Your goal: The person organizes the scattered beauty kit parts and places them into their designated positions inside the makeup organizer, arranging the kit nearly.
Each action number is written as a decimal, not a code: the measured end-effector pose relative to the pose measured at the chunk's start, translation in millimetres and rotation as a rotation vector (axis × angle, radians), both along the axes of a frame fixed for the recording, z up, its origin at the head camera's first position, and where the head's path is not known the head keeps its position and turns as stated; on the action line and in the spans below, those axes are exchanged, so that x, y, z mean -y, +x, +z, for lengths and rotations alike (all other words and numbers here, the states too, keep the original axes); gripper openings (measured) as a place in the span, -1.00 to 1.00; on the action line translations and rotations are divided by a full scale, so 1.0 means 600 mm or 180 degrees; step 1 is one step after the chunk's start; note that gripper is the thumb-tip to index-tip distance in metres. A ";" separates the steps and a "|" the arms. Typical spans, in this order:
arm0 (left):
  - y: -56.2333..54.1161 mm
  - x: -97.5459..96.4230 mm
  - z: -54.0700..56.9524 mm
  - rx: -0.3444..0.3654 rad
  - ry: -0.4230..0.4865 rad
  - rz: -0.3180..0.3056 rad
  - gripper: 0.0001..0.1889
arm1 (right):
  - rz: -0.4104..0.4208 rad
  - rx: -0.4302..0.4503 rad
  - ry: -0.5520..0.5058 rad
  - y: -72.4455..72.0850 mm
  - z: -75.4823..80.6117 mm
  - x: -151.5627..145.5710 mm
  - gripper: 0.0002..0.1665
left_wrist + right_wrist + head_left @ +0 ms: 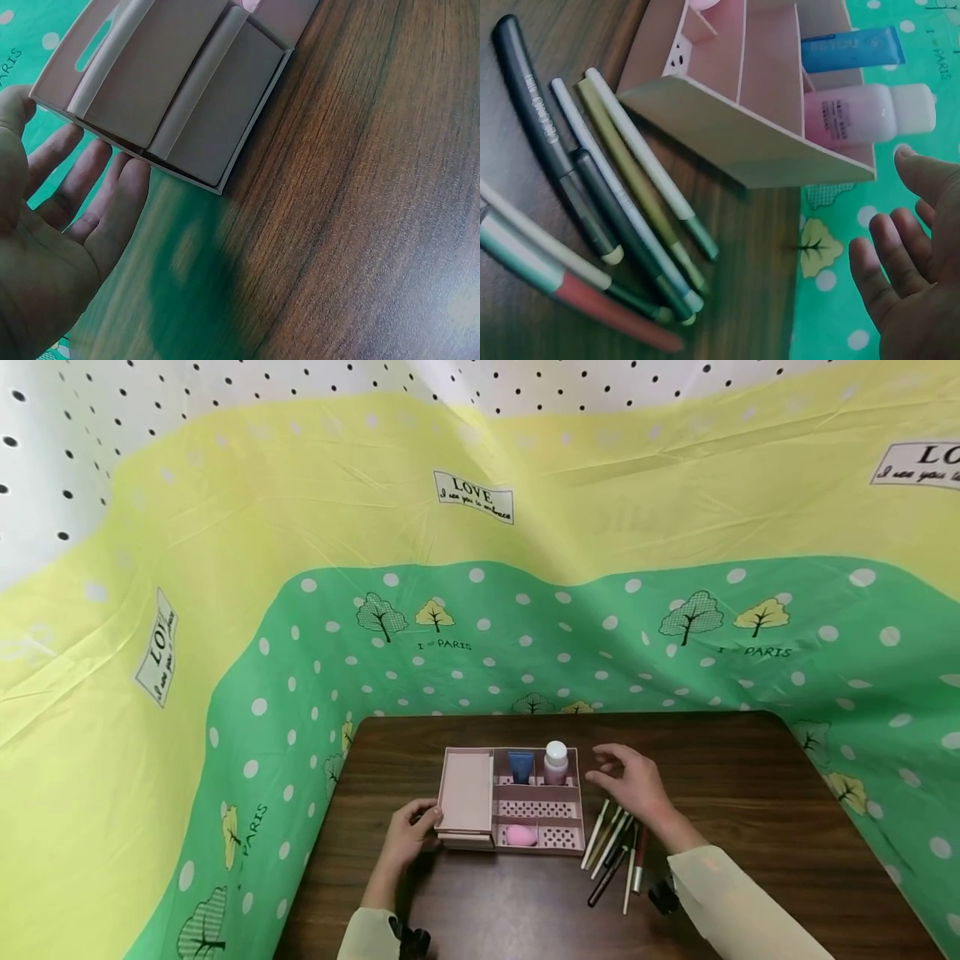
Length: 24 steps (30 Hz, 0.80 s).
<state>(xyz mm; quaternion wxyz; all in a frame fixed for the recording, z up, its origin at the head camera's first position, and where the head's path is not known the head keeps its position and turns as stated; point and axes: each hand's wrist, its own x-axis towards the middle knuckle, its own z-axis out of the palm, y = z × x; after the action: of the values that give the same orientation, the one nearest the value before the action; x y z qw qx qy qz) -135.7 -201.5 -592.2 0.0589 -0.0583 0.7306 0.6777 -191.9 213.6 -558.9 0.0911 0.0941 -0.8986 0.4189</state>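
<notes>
A pink desktop organizer point(465, 789) stands on the table, with drawers on its left and open compartments on its right. My left hand point(411, 832) touches the organizer's left side; in the left wrist view its fingers point(124, 187) are fairly straight along the drawer unit's edge. The back compartments hold a blue tube point(521, 767) and a white-capped bottle point(556, 763), both upright. In a front compartment lies a pink makeup sponge point(521, 835). My right hand point(633, 783) hovers just right of the organizer, near the bottle, with loose fingers and nothing held.
Several makeup brushes and pens point(641, 195) lie loosely on the table to the organizer's right, below my right hand. The dark wood table point(517, 902) is bordered at the back and sides by a green and yellow printed curtain point(465, 635).
</notes>
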 end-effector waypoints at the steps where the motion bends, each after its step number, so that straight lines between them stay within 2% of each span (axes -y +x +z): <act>1: 0.000 0.000 -0.001 -0.0002 0.0006 0.0004 -0.67 | -0.0014 0.0005 0.0019 0.002 -0.002 -0.003 -0.45; 11: -0.003 0.002 -0.004 0.0017 0.0036 -0.0009 -0.68 | -0.0180 0.0115 0.0213 0.018 -0.030 -0.040 -0.50; 24: -0.003 0.000 -0.002 -0.0003 0.0021 0.0029 -0.70 | -0.0238 0.0297 0.0329 0.041 -0.062 -0.080 -0.48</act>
<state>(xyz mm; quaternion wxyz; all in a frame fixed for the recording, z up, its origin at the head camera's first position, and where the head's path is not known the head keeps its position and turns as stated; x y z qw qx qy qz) -137.6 -201.5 -593.6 0.0557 -0.0611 0.7281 0.6804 -167.2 261.6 -596.0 0.0598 0.0454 -0.9251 0.3722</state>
